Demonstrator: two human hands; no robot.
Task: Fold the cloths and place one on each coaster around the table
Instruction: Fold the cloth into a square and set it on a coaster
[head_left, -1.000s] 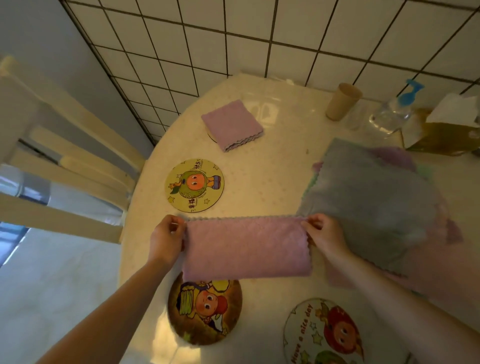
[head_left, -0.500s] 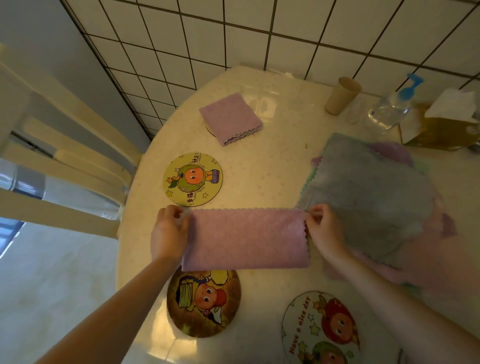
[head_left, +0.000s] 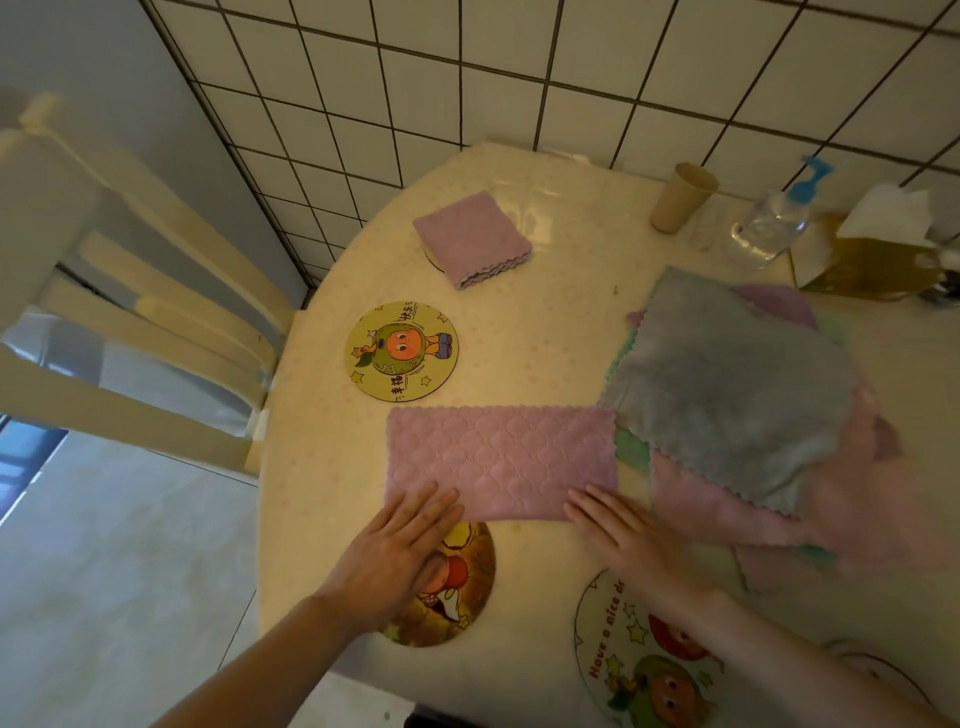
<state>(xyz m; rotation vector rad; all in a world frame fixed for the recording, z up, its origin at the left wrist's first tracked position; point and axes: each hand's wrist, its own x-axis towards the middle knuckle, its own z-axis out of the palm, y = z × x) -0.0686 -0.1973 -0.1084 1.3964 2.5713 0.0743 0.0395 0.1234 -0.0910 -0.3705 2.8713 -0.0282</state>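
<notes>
One folded cloth (head_left: 474, 238) already sits on the far coaster. Both hands, left (head_left: 400, 551) and right (head_left: 631, 540), press flat-fingered on the half-folded purple cloth (head_left: 498, 460) (one fold left, likely); three coasters and the pile (head_left: 737, 384) right of them remain.

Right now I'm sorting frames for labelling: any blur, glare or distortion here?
Head view: wide-angle bending curves the wall tiles and chair; glare patch on the table beyond the folded purple cloth; cloth pile smears at right; lighting dim, warm.
</notes>
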